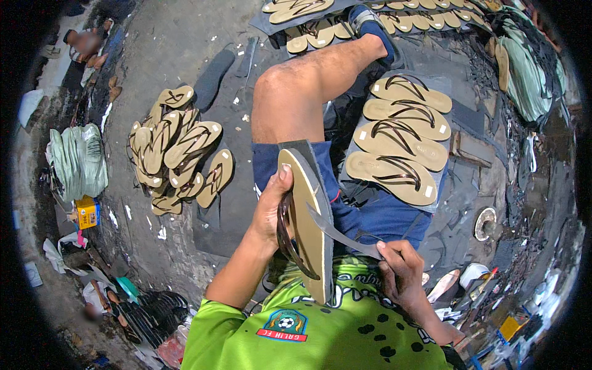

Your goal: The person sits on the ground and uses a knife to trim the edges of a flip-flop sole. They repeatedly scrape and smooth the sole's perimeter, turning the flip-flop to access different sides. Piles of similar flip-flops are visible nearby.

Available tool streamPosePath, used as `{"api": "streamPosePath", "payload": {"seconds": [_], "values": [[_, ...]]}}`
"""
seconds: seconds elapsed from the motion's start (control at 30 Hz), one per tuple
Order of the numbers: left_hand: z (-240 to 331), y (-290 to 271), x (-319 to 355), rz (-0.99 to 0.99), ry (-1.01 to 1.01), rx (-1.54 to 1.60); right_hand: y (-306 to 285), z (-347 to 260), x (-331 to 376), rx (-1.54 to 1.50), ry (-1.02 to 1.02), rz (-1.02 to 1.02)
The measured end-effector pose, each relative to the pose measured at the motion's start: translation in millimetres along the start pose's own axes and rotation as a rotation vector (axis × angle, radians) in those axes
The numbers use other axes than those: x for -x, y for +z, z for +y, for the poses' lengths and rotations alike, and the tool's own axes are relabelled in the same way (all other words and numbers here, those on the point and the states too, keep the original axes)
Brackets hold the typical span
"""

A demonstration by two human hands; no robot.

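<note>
A beige flip-flop with a glossy brown strap stands tilted over my lap, its dark outsole side facing right. My left hand is closed on its left edge, the thumb lying near one end of the footbed. A thin, curved dark grey strip runs from the sandal's right edge to my right hand, which pinches its lower end. Whether this strip is a rubber offcut or a blade, I cannot tell. A dark flat piece shows behind the sandal's upper end.
Several flip-flops lie in rows on a dark sheet at right. A loose sandal pile sits at left, beside a dark sole shape. More sandals line the far side. Green plastic bundles and scraps lie around.
</note>
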State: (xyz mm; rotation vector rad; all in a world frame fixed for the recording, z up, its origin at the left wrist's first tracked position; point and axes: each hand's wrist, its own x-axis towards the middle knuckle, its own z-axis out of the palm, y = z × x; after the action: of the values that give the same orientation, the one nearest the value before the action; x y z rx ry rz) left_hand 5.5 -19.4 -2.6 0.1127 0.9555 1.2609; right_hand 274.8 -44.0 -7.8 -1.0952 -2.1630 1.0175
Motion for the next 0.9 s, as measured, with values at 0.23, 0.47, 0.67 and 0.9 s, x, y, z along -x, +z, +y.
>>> {"api": "streamPosePath", "payload": {"seconds": [0.23, 0.47, 0.67, 0.9], "values": [[1.6, 2.7, -11.4, -0.142, -0.03, -0.053, -10.0, -5.2, -62.2, 0.092, 0.073, 0.01], [11.7, 1.4, -15.9, -0.214, -0.106, 0.071, -40.7, -23.6, -110.0, 0.002, 0.188, -0.192], [8.8, 2.9, -12.1, -0.154, -0.055, 0.098, -34.8, -20.3, -84.1, -0.144, 0.29, -0.192], [12.1, 9.8, -14.8, -0.182, -0.096, 0.131, -29.9, -10.6, -65.1, 0.087, 0.069, -0.125]]}}
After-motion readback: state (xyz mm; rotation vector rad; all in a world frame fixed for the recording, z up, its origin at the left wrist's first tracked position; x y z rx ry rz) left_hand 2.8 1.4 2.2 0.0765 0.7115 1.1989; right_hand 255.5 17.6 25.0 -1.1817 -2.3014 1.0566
